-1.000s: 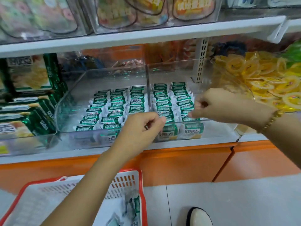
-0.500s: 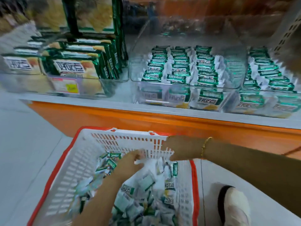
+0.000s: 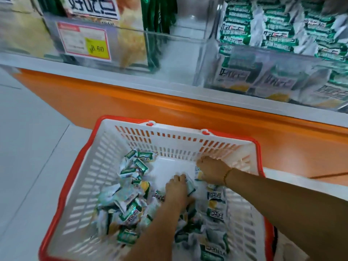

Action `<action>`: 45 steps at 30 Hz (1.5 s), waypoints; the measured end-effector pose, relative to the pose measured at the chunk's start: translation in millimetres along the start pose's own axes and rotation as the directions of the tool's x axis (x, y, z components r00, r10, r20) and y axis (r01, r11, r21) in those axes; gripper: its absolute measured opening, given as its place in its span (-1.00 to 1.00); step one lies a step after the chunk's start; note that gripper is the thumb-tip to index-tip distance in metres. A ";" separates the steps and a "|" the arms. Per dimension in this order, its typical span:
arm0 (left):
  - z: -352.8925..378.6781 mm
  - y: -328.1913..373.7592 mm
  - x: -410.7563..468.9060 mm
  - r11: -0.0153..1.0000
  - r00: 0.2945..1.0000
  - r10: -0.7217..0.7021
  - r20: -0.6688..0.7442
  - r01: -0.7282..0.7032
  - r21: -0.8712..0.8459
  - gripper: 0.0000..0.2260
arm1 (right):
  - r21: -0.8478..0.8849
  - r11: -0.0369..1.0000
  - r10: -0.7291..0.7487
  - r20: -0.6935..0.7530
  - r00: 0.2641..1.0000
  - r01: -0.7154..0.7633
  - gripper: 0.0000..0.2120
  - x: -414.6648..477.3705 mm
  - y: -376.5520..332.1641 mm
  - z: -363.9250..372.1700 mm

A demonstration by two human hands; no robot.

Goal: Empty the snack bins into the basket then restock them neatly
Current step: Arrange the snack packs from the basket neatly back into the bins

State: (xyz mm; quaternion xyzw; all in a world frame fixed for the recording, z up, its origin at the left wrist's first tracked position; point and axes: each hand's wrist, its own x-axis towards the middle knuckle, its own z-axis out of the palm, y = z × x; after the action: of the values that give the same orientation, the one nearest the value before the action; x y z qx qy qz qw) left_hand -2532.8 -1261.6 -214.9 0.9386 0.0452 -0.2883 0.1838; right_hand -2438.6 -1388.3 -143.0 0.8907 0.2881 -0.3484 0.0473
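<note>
Single head-worn view, looking steeply down, close over basket (image 3: 105,166), shelf bins (image 3: 263,59) at top

You have one basket (image 3: 88,185) and two hands: left hand (image 3: 178,193), right hand (image 3: 212,173). You see two bins, left bin (image 3: 131,53) and right bin (image 3: 263,68), one price tag (image 3: 84,41), and packets (image 3: 130,211) too many to count.
</note>
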 end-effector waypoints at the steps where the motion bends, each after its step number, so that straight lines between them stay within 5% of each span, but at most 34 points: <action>1: 1.2 -0.5 1.1 0.999 0.999 -0.010 -0.038 0.009 -0.033 -0.24 | -0.014 0.999 0.035 -0.032 0.999 -0.036 -0.69 2.0 -3.4 5.9; 7: 0.9 -3.7 5.8 0.996 0.995 -0.073 -0.062 0.070 -0.058 -0.44 | -0.194 0.960 0.191 -0.072 0.979 -0.202 -0.61 8.0 -15.5 34.1; 11: -16.1 -11.6 5.4 0.895 0.968 -0.251 0.007 0.235 -0.379 -0.50 | -0.157 0.951 0.259 -0.065 0.964 -0.267 -0.62 7.4 -18.3 33.7; 14: -43.0 -20.9 -0.4 0.579 0.948 -0.271 0.165 0.298 -0.759 -0.63 | -0.098 0.964 0.244 -0.050 0.969 -0.248 -0.65 -2.2 -21.1 22.8; 18: -78.7 -28.8 -24.4 0.171 0.915 -0.128 0.382 0.400 -0.901 -0.54 | 0.153 0.972 0.176 0.036 0.984 -0.180 -0.88 -27.7 -20.6 -12.0; 22: -106.5 -25.0 -60.3 -0.205 0.954 -0.046 0.297 0.282 -0.937 -0.91 | 0.417 0.894 0.133 0.101 0.986 -0.164 -0.87 -70.0 -8.6 -60.6; 24: -119.8 -11.4 -78.9 -0.342 0.979 -0.007 0.202 0.188 -0.921 -0.86 | 0.584 0.802 0.110 0.057 0.992 -0.122 -0.76 -102.3 -0.7 -87.6; 27: -143.5 23.5 -102.6 -0.486 0.993 0.047 0.105 0.114 -0.866 -0.69 | 0.851 0.525 0.068 -0.079 0.995 0.032 -0.75 -154.3 6.2 -118.1; 30: -162.9 58.3 -116.8 -0.509 0.996 0.089 -0.011 0.036 -0.860 -0.76 | 0.964 0.212 0.016 -0.166 0.986 0.159 -0.78 -191.2 9.2 -137.9; 31: -170.5 76.0 -124.2 -0.514 0.992 0.118 -0.053 0.015 -0.858 -0.89 | 0.968 0.163 -0.004 -0.191 0.982 0.189 -0.73 -205.0 11.3 -141.7; 35: -191.0 135.8 -147.2 -0.442 0.988 0.068 -0.141 -0.097 -0.892 -0.80 | 0.959 0.047 0.020 -0.281 0.960 0.280 -0.61 -249.8 21.9 -150.3; 39: -205.8 189.7 -171.2 -0.424 0.973 0.036 -0.229 -0.193 -0.885 -0.79 | 0.941 0.060 0.154 -0.339 0.928 0.334 -0.67 -278.5 42.1 -149.1; 41: -213.5 215.7 -180.3 -0.448 0.970 0.032 -0.241 -0.201 -0.871 -0.72 | 0.933 0.074 0.222 -0.360 0.906 0.353 -0.55 -290.8 54.0 -149.3; 43: -219.2 241.9 -185.6 -0.344 0.959 0.043 -0.279 -0.248 -0.906 -0.59 | 0.923 0.153 0.240 -0.380 0.893 0.352 -0.40 -302.9 63.0 -150.7; 45: -223.1 267.2 -183.4 -0.192 0.953 0.012 -0.304 -0.296 -0.936 -0.53 | 0.892 0.285 0.224 -0.419 0.880 0.352 -0.49 -317.0 71.2 -155.4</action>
State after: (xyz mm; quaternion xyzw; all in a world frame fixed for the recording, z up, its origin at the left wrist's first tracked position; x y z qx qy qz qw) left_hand -2516.9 -1422.9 143.6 0.4824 0.1504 -0.0367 0.8621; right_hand -2494.9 -1555.2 171.1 0.7812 0.0612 -0.2252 -0.5790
